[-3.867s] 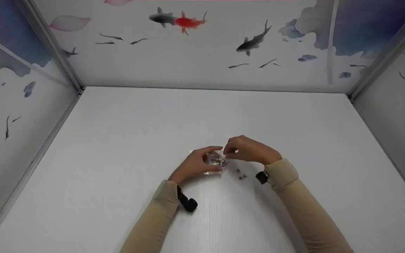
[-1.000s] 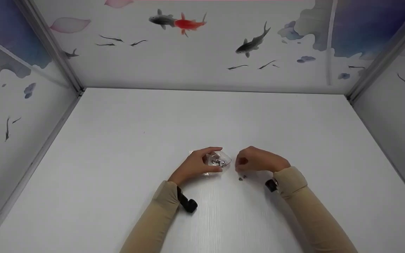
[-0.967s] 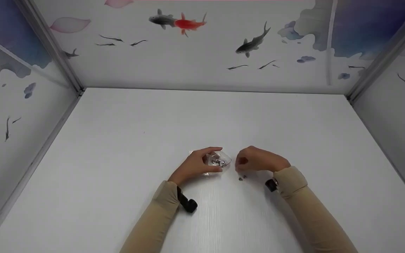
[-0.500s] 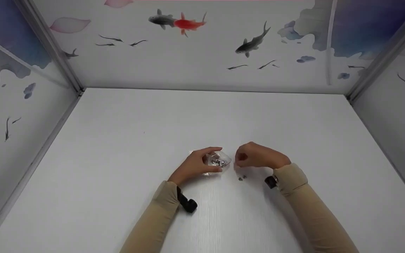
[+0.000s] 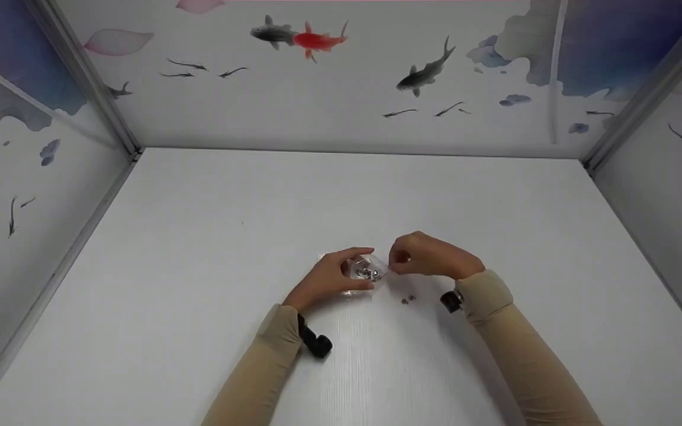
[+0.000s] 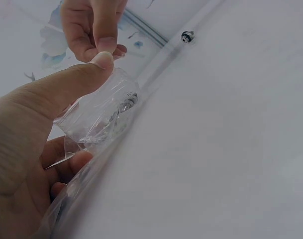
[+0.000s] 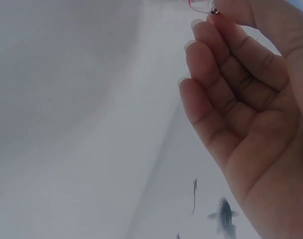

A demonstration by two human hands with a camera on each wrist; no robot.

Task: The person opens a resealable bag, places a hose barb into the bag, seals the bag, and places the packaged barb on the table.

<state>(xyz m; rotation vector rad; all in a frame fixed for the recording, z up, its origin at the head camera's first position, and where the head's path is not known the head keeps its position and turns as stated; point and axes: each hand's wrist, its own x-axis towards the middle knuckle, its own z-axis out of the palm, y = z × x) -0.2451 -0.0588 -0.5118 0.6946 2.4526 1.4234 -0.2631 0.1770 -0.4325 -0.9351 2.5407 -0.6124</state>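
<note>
Just below the head view's centre, the left hand [image 5: 328, 274] curls thumb and fingers widely round a clear crinkled plastic bag [image 6: 89, 114], small shiny metal pieces [image 5: 367, 274] inside; right of it, the right hand [image 5: 431, 255] narrowly pinches a tiny silver-and-dark metal piece [image 7: 214, 11]; two small metallic bits [image 5: 405, 302] lie lower on the white table [image 5: 246, 189].

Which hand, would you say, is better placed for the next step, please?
Probably the right hand: it appears to pinch a small metallic piece beside the clear bag, while the left hand holds that bag.
</note>
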